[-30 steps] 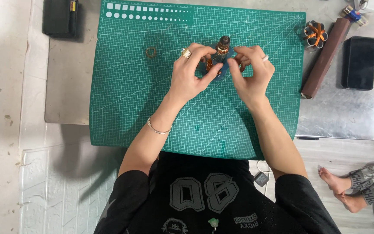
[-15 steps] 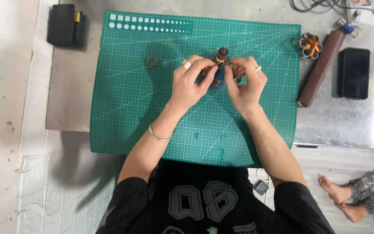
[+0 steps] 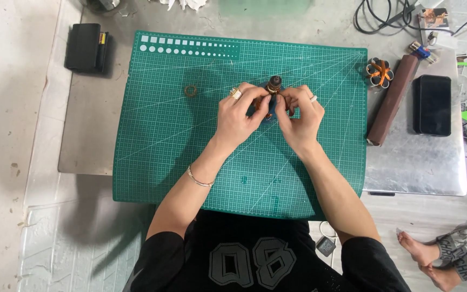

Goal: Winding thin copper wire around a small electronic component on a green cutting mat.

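We pinch small brown-and-copper motor part (image 3: 273, 89) with left hand (image 3: 237, 116) and right hand (image 3: 300, 116), fingers closed tight so it stays upright over middle of green cutting mat (image 3: 168, 146). Small brown ring (image 3: 191, 90) lies apart, left. Long brown roll (image 3: 391, 100), black phone (image 3: 434, 104) sit farther right.

A green cutting mat (image 3: 190, 151) ruled with white grid lines and a row of white dots covers the grey metal worktop (image 3: 422, 167). Near the worktop's right edge lie a black phone (image 3: 434, 104), a brown roll (image 3: 393, 100) and an orange-and-black coil (image 3: 379, 72); a black box (image 3: 84, 47) sits at its far left corner.
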